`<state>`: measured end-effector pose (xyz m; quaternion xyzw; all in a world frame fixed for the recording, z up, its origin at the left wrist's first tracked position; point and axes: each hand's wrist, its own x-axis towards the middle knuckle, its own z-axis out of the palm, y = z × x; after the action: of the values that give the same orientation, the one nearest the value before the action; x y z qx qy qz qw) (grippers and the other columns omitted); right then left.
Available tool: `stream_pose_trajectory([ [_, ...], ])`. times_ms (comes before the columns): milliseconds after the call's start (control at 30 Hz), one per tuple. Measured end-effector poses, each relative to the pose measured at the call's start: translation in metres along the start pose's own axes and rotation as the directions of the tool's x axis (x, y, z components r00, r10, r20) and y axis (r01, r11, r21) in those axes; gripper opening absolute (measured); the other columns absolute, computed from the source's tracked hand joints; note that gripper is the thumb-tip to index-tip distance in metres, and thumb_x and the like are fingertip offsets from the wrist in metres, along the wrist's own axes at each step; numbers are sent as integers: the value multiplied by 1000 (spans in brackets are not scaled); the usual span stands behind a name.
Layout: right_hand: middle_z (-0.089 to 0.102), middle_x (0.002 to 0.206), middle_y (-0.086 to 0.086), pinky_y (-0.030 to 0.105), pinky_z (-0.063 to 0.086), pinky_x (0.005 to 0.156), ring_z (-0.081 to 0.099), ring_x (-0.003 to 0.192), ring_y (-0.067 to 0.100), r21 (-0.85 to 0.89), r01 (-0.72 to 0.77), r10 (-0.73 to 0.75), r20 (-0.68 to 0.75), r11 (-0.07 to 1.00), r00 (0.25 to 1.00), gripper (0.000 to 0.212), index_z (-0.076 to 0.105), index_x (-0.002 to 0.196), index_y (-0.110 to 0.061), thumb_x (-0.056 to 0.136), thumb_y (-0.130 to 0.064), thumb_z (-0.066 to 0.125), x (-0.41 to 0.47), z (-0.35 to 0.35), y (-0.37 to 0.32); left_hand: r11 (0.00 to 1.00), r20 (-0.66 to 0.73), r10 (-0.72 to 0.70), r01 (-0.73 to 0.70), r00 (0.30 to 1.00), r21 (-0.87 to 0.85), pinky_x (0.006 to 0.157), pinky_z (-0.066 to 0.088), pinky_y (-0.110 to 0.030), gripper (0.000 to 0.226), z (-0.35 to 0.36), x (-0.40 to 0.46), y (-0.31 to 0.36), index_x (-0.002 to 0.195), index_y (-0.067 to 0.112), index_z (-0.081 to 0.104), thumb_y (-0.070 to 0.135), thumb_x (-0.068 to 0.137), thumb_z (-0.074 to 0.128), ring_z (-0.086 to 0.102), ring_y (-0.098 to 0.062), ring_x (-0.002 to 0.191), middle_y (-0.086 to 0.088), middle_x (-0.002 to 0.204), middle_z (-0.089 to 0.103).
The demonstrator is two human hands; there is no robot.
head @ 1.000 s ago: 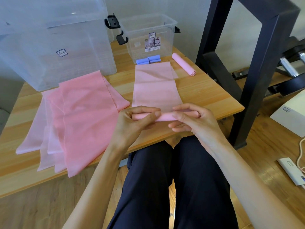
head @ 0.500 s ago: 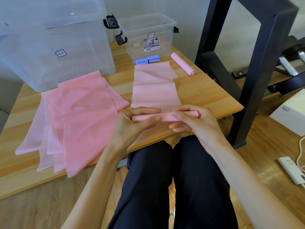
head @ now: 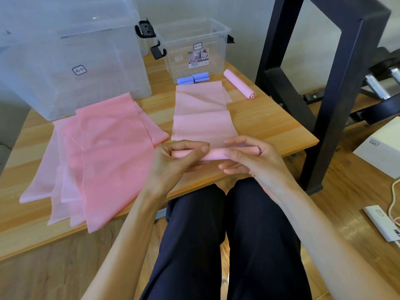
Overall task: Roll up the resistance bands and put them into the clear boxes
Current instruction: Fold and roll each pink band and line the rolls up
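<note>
Both hands, the left hand (head: 175, 161) and the right hand (head: 249, 159), pinched the pale pink stretchy resistance band (head: 205, 126) at the near edge of the wooden desk (head: 270, 126). Its roll had thickened slightly, though most stayed flat. Beyond, the small clear plastic box (head: 192, 50) held blue rolled bands (head: 192, 78); the large clear plastic box (head: 71, 61) looked empty.

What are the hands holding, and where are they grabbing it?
Both hands hold the light pink band by its rolled-up near end. The left hand pinches the roll's left part; the right hand grips its right part.
</note>
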<state>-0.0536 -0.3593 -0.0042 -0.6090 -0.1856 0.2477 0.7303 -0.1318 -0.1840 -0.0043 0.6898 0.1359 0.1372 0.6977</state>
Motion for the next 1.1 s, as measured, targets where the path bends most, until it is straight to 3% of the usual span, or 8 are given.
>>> stream_pose_trajectory([
  [100,75,87,15,27,60,67,75,78,28,-22,18,-18,3,1000,1000,30,70,103,-5,75,-15,76,0,-1,-1,1000,7,-9,9,1000,-13,71,57,-21,18,-1,0,1,92,14,76,24,77,73,73,-12,83,1,92,77],
  [233,75,80,12,25,59,58,74,68,25,-17,6,-7,-62,1000,998,28,71,95,-5,74,-24,76,2,1,-1,1000,28,21,-22,999,21,76,57,-21,19,-2,-1,0,91,17,77,22,72,77,72,-12,86,5,93,77],
  [367,75,90,14,27,60,65,75,78,28,15,-14,14,-10,1000,1000,31,69,103,-6,76,-19,76,1,0,0,1000,-31,-12,11,999,-16,68,56,-19,9,0,1,0,90,13,77,17,83,73,72,-11,82,4,93,77],
  [467,75,88,17,27,60,65,75,79,29,-6,7,-7,-20,1000,1000,28,69,104,-3,79,-12,75,1,-1,-1,1000,-5,-14,13,1000,-15,70,57,-20,16,-2,0,-1,92,14,76,21,79,73,72,-12,84,3,95,77],
  [700,76,89,13,27,60,65,75,78,29,13,-12,13,-37,1000,999,31,70,102,-5,75,-20,76,1,0,-1,1000,-5,-3,3,1000,-2,70,57,-20,9,1,1,-1,90,14,77,16,81,74,72,-9,84,5,93,77],
  [800,75,89,13,26,60,65,75,79,29,-17,9,-10,-31,1000,999,25,71,100,-3,78,-14,76,1,0,-1,1000,3,-18,18,1000,-3,72,57,-21,16,0,2,-1,91,15,77,24,78,73,72,-12,87,3,93,77],
  [933,75,82,11,26,60,61,74,72,27,-36,-3,0,-71,999,997,28,70,96,-3,79,-24,74,2,0,0,1000,32,7,-7,999,8,74,56,-20,19,0,1,-2,92,14,76,20,74,75,71,-11,88,4,92,77],
  [1100,75,91,16,31,62,71,75,82,30,-13,-5,5,36,1000,999,34,69,105,-7,74,-17,76,1,-1,-2,999,-11,-21,21,1000,-31,73,57,-21,19,-2,2,-1,91,13,77,25,77,73,72,-10,87,2,96,77],
])
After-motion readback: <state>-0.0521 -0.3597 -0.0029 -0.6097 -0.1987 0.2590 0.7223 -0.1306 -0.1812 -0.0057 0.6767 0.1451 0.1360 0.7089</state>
